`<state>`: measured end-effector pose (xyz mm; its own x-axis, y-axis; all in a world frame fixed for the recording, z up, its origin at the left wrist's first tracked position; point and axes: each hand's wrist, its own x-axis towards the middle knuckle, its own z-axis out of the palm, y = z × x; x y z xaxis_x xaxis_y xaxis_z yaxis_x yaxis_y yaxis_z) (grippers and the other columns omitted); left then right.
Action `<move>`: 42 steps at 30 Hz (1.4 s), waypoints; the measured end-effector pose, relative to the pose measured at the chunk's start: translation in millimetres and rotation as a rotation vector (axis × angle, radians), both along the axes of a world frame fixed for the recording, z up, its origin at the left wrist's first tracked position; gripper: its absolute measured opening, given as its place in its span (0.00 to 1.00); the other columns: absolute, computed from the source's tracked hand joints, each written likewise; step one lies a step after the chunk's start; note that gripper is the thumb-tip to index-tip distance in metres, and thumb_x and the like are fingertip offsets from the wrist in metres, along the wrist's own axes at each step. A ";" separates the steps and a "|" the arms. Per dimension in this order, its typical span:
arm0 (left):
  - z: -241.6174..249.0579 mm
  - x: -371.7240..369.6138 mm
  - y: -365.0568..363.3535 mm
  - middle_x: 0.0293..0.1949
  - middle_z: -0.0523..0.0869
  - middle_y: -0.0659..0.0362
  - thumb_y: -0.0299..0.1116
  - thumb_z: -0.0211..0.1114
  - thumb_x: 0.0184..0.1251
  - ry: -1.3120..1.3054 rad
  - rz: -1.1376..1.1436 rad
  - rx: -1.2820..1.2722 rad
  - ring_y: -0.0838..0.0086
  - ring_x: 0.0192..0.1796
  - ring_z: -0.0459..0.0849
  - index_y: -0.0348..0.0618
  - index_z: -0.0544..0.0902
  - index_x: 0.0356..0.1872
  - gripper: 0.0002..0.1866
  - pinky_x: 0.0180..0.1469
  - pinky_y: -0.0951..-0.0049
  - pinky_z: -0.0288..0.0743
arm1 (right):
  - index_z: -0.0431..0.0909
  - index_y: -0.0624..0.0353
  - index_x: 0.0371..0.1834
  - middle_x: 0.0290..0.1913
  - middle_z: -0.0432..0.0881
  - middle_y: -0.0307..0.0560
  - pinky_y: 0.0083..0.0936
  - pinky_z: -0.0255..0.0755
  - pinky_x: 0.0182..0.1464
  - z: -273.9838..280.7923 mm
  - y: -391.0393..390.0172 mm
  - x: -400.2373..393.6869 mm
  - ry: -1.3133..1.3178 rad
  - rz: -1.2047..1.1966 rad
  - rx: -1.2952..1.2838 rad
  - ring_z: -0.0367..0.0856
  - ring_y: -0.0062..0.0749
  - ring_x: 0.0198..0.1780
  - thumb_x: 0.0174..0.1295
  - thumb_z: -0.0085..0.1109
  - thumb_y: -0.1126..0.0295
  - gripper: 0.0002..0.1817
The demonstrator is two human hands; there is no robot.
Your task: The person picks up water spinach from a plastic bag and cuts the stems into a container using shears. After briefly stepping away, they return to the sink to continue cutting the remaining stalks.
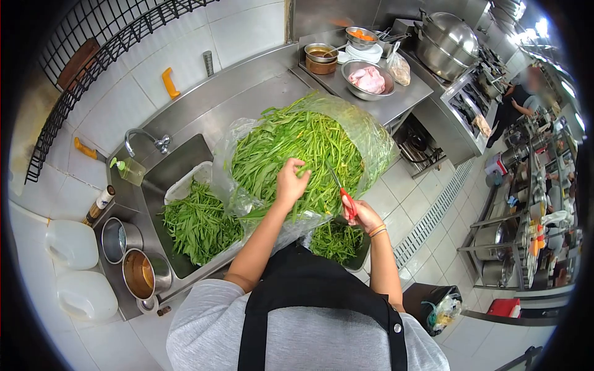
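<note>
A big heap of leafy green stems (291, 142) fills a clear plastic bag (377, 142) in front of me. My right hand (366, 217) grips red-handled scissors (348, 201), whose blades point up and left into the stems. Over the heap is my left hand (292, 183), its fingers loosely bent and apart, with nothing visible in them. More cut greens (201, 226) lie in the sink at the left, partly over a white basket (185, 179). Under the bag, near my right forearm, other greens (334, 241) sit in a container that is partly hidden.
Left of me are the steel sink (151, 191), a faucet (145, 141), a soap bottle (130, 170) and metal pots (145, 272). A bowl of raw meat (368, 80) stands at the back right. A bin (436, 306) is on the floor; a person (520, 102) stands farther off.
</note>
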<state>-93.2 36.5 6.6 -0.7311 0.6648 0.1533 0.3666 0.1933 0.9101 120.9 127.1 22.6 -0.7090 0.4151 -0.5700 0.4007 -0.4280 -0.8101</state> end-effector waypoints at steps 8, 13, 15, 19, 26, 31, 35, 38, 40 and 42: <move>-8.6 27.8 25.9 0.36 0.84 0.47 0.39 0.72 0.46 0.180 -0.092 -0.326 0.58 0.38 0.83 0.39 0.81 0.37 0.19 0.42 0.64 0.76 | 0.70 0.53 0.17 0.17 0.72 0.35 0.13 0.60 0.19 -2.7 -6.0 4.2 -0.036 -0.056 0.032 0.66 0.16 0.15 0.55 0.55 0.40 0.27; -8.1 21.2 23.6 0.36 0.83 0.46 0.40 0.72 0.45 0.136 -0.059 -0.419 0.57 0.39 0.83 0.38 0.82 0.36 0.19 0.42 0.64 0.76 | 0.70 0.53 0.13 0.15 0.71 0.34 0.13 0.58 0.18 -12.9 -7.4 7.5 -0.081 0.021 0.040 0.65 0.16 0.14 0.54 0.54 0.38 0.29; -9.2 17.6 24.2 0.37 0.83 0.47 0.40 0.72 0.45 0.111 -0.060 -0.466 0.57 0.40 0.83 0.39 0.82 0.35 0.18 0.43 0.64 0.76 | 0.70 0.53 0.13 0.15 0.71 0.35 0.14 0.57 0.18 -15.1 -7.9 8.1 -0.102 0.025 0.017 0.64 0.17 0.14 0.53 0.53 0.36 0.30; -9.6 13.7 18.5 0.37 0.83 0.46 0.40 0.74 0.43 0.087 -0.157 -0.504 0.57 0.40 0.83 0.37 0.82 0.35 0.20 0.43 0.63 0.76 | 0.70 0.54 0.13 0.14 0.71 0.36 0.14 0.56 0.17 -17.9 -11.7 8.6 -0.083 -0.003 0.028 0.63 0.17 0.13 0.52 0.55 0.36 0.30; -28.4 19.3 10.4 0.28 0.82 0.48 0.37 0.74 0.41 0.086 -0.110 -0.319 0.59 0.31 0.81 0.36 0.80 0.26 0.16 0.36 0.66 0.73 | 0.70 0.54 0.13 0.15 0.70 0.35 0.14 0.54 0.17 -16.1 -11.2 10.3 -0.089 0.029 0.015 0.62 0.16 0.14 0.52 0.59 0.41 0.28; -30.6 21.0 5.2 0.27 0.82 0.49 0.35 0.72 0.43 0.135 -0.115 -0.210 0.60 0.29 0.80 0.36 0.79 0.26 0.14 0.34 0.67 0.72 | 0.70 0.54 0.14 0.15 0.69 0.33 0.13 0.55 0.17 -12.5 -7.8 6.1 -0.077 0.065 0.044 0.62 0.14 0.14 0.52 0.62 0.44 0.25; -23.9 20.6 -4.9 0.25 0.79 0.50 0.33 0.69 0.47 0.125 -0.092 -0.140 0.60 0.28 0.78 0.36 0.77 0.26 0.12 0.34 0.66 0.71 | 0.71 0.53 0.13 0.14 0.69 0.31 0.13 0.56 0.18 -24.6 0.2 13.4 -0.095 0.110 0.178 0.62 0.14 0.15 0.52 0.63 0.46 0.24; -14.8 16.8 -15.6 0.24 0.76 0.50 0.32 0.66 0.49 0.215 -0.002 -0.110 0.59 0.27 0.76 0.35 0.74 0.27 0.11 0.34 0.65 0.71 | 0.70 0.53 0.12 0.14 0.69 0.31 0.13 0.56 0.18 -19.2 -2.2 17.2 -0.088 0.100 0.222 0.62 0.14 0.15 0.52 0.62 0.45 0.25; -7.0 11.1 -21.4 0.23 0.73 0.48 0.31 0.63 0.52 0.317 0.051 -0.010 0.58 0.28 0.75 0.36 0.71 0.29 0.11 0.34 0.64 0.70 | 0.70 0.53 0.12 0.14 0.69 0.31 0.13 0.55 0.18 -8.0 -3.7 15.9 -0.076 0.083 0.231 0.62 0.14 0.15 0.52 0.62 0.45 0.25; 1.5 1.1 -20.8 0.24 0.74 0.47 0.31 0.62 0.53 0.240 0.161 -0.070 0.56 0.25 0.73 0.36 0.70 0.30 0.11 0.32 0.62 0.69 | 0.72 0.55 0.17 0.15 0.70 0.32 0.12 0.56 0.19 1.8 -3.1 9.8 -0.125 0.061 0.281 0.63 0.14 0.15 0.57 0.60 0.50 0.21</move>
<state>-92.0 15.7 8.0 -0.7763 0.5585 0.2923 0.5292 0.3257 0.7835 130.7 124.1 24.4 -0.6691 0.5277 -0.5233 0.5223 -0.1669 -0.8362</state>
